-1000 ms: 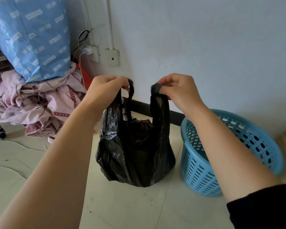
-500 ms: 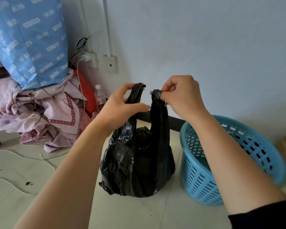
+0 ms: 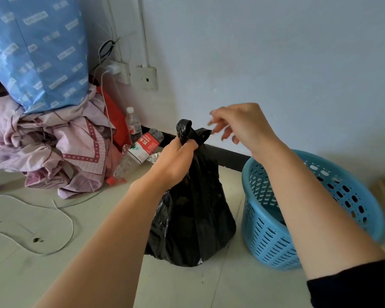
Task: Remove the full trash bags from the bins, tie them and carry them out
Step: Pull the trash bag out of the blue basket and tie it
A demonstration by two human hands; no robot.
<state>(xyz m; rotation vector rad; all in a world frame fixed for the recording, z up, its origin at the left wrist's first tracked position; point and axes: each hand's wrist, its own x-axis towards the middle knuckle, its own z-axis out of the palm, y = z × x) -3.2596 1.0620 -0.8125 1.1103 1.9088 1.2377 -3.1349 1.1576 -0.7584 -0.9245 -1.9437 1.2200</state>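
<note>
A full black trash bag (image 3: 193, 221) stands on the tiled floor just left of a blue perforated plastic bin (image 3: 320, 221). My left hand (image 3: 176, 161) is closed around the bag's neck, with both handles bunched together and sticking up above my fist. My right hand (image 3: 238, 123) hovers to the right of the handles, blurred, its fingers spread; the fingertips are at the end of one handle, and whether they pinch it is unclear. The bin's inside is mostly hidden by my right forearm.
A heap of pink bedding (image 3: 47, 147) under a large blue bag (image 3: 36, 52) fills the left. Plastic bottles (image 3: 142, 143) lie by the wall under wall sockets (image 3: 147, 77). A white cable (image 3: 62, 218) loops across the floor at the left. A wall stands close behind the bag.
My left hand has gathered both handles into one fist, where each hand held one handle before. My right hand has let its handle slip and spread its fingers. The view has tilted lower.
</note>
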